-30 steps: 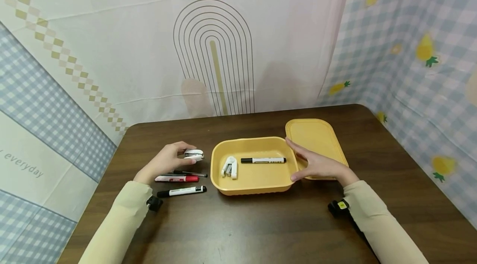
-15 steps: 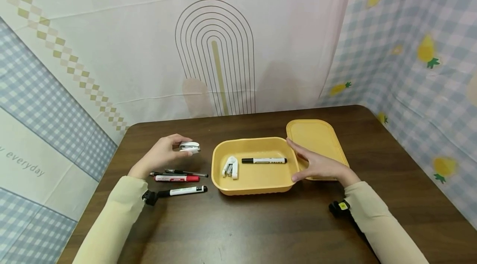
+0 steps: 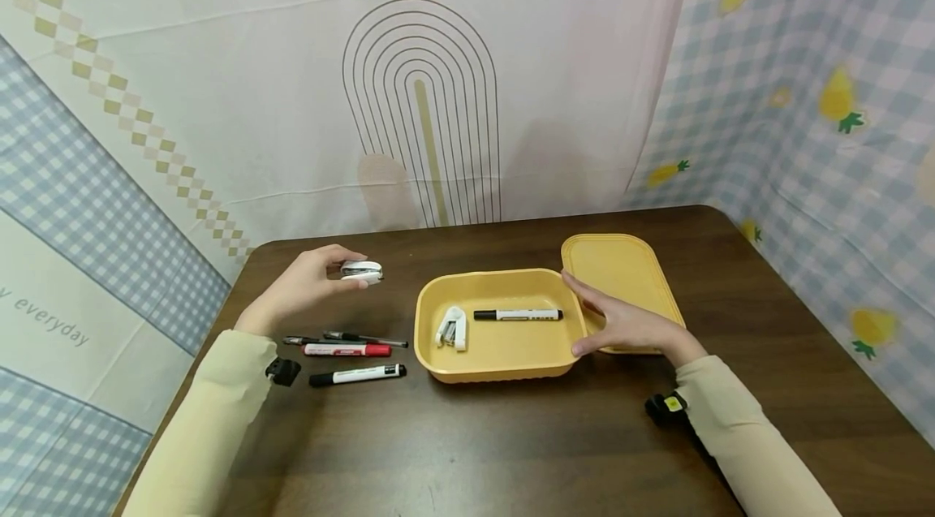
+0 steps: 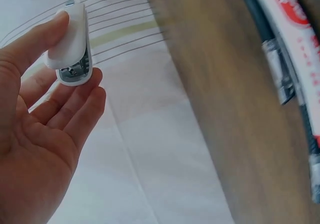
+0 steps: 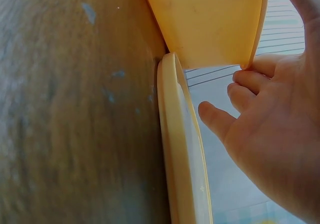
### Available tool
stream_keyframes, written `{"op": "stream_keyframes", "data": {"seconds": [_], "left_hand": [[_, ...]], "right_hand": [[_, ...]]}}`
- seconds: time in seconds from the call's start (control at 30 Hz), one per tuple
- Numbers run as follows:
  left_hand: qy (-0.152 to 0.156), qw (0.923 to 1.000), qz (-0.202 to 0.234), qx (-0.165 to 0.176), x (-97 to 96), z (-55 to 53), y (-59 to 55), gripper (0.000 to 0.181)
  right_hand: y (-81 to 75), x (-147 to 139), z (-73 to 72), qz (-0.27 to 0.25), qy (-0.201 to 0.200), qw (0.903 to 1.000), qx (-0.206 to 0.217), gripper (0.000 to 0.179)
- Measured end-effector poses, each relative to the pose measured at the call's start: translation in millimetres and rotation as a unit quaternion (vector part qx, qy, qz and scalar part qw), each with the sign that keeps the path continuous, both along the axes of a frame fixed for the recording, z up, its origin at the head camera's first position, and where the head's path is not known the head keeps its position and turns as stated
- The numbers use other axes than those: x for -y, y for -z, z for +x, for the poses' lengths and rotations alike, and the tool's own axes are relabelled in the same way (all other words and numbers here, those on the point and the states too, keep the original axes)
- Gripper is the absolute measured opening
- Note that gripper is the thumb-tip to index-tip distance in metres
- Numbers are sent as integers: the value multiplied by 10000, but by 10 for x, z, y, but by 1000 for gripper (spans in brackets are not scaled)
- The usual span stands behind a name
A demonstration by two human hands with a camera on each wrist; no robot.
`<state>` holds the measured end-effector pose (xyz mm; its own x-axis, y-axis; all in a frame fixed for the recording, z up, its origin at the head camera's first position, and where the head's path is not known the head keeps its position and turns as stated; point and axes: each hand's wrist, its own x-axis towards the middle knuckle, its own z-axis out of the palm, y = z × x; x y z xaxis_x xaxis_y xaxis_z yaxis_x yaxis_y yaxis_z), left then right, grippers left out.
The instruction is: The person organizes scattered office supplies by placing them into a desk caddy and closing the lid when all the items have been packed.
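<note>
My left hand (image 3: 301,283) pinches a small white stapler (image 3: 363,272) between thumb and fingers, raised above the table at the left. In the left wrist view the thumb lies on top of the stapler (image 4: 73,39) and fingertips support it from below. My right hand (image 3: 630,324) is spread along the right end of a yellow box (image 3: 504,373), fingertips touching its rim. Inside the box lie a black-capped white marker (image 3: 519,315) and a white V-shaped piece with metal inside (image 3: 451,329). In the right wrist view the right thumb's tip is cut off.
Left of the box lie a red-capped marker (image 3: 347,350), a black-capped marker (image 3: 359,375) and dark pens (image 3: 364,338). The yellow lid (image 3: 621,277) lies flat behind and right of the box, partly covered by the right hand. A patterned cloth (image 3: 555,95) hangs behind the table.
My left hand has lifted the stapler and drawn it up and to the left, away from the box and the pens. The right hand has stayed at the box's edge.
</note>
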<state>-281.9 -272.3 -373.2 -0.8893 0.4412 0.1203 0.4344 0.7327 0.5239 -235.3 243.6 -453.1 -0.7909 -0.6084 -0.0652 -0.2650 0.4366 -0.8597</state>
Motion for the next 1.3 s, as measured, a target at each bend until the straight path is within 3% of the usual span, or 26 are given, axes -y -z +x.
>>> {"op": "stream_keyframes", "data": {"seconds": [0.27, 1.03, 1.3], "left_hand": [[30, 9999, -65, -91, 48, -49, -144, 46], [268, 9992, -268, -88, -47, -103, -285, 47], [488, 9986, -209, -34, -234, -207, -396, 52]], "right_hand": [[-7, -1, -3, 72, -4, 10000, -1, 119], [11, 23, 6, 130, 54, 9999, -35, 119], [-18, 6, 7, 223, 96, 9997, -42, 121]]}}
